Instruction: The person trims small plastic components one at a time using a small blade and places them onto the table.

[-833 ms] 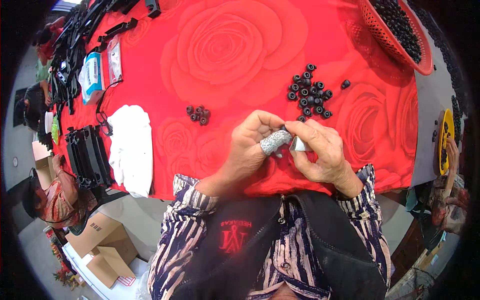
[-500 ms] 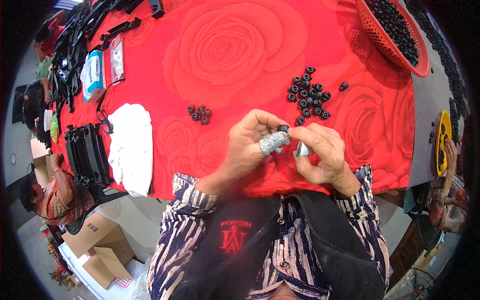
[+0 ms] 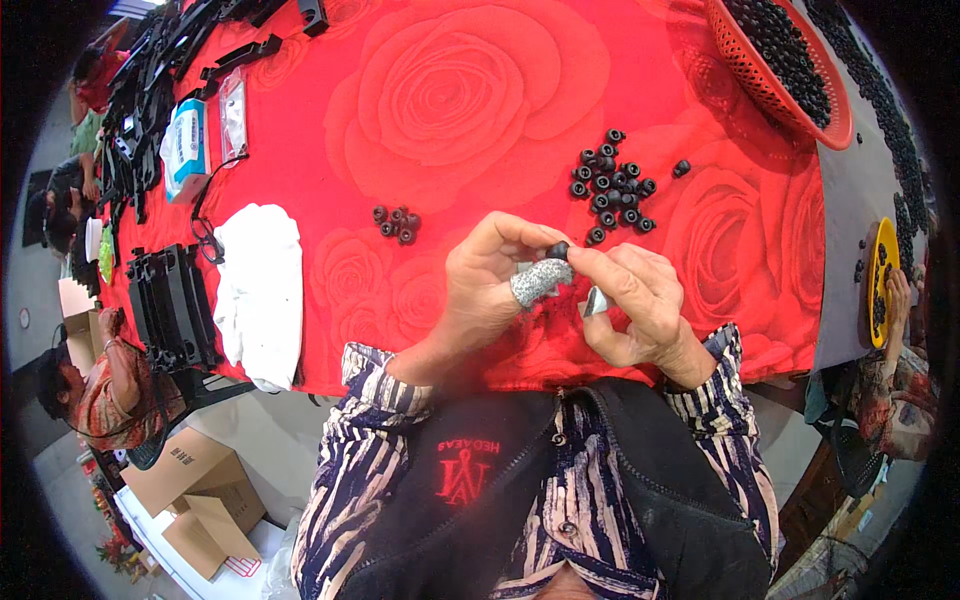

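My left hand [image 3: 487,270] pinches a small round black rubber-like part [image 3: 558,251] between its fingertips and its thumb, which wears a grey speckled wrap [image 3: 540,283]. Close against it on the right, my right hand [image 3: 636,298] touches the part with its forefinger. A small silver, blade-like piece [image 3: 596,301] sits at the thumb of that hand, its exact shape partly hidden. Beyond my right hand lies a loose pile of similar black parts [image 3: 614,197], with one single part [image 3: 682,168] apart from it. A smaller cluster of black parts [image 3: 407,236] rests ahead of my left hand.
A red basket [image 3: 842,130] full of black parts stands at the far right. On the left lie a white cloth [image 3: 262,300], long black plastic pieces [image 3: 172,312] and a tissue pack [image 3: 186,148]. Another person's hand reaches into a yellow tray [image 3: 875,335] at the right.
Both hands have shifted slightly, and the black part between them has tilted. The right thumb and silver piece have drawn a little away from the left thumb. The piles look unchanged.
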Available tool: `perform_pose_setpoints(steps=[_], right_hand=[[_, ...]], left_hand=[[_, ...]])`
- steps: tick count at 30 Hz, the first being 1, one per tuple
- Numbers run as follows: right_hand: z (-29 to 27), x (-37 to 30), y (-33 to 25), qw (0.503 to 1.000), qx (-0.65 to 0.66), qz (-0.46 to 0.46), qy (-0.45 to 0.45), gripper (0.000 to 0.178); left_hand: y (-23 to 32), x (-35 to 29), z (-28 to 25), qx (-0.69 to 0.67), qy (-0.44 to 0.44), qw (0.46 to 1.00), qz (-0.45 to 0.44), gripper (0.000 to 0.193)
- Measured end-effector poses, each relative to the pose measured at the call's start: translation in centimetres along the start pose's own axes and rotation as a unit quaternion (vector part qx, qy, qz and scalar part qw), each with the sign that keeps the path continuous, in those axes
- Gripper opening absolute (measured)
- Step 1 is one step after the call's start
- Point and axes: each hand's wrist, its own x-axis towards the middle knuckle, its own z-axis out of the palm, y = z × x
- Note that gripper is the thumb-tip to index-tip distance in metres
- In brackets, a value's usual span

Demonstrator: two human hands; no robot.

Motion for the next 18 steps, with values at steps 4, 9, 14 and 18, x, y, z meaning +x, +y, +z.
perform_pose_setpoints(steps=[4, 9, 14, 18], right_hand=[[0.2, -0.1, 0.1, 1.0, -0.007, -0.001, -0.001, 0.053], [0.4, -0.3, 0.4, 1.0, -0.015, 0.001, -0.006, 0.055], [0.1, -0.2, 0.4, 0.999, -0.017, 0.01, -0.028, 0.056], [-0.1, 0.2, 0.0, 0.999, -0.014, 0.019, -0.034, 0.056]], left_hand=[[-0.2, 0.1, -0.1, -0.008, -0.003, 1.0, 0.008, 0.025], [0.1, 0.0, -0.1, 0.014, 0.01, 0.999, -0.03, 0.024], [0.3, 0.0, 0.0, 0.019, 0.014, 0.998, -0.058, 0.022], [0.5, 0.0, -0.1, 0.022, 0.011, 0.996, -0.086, 0.021]])
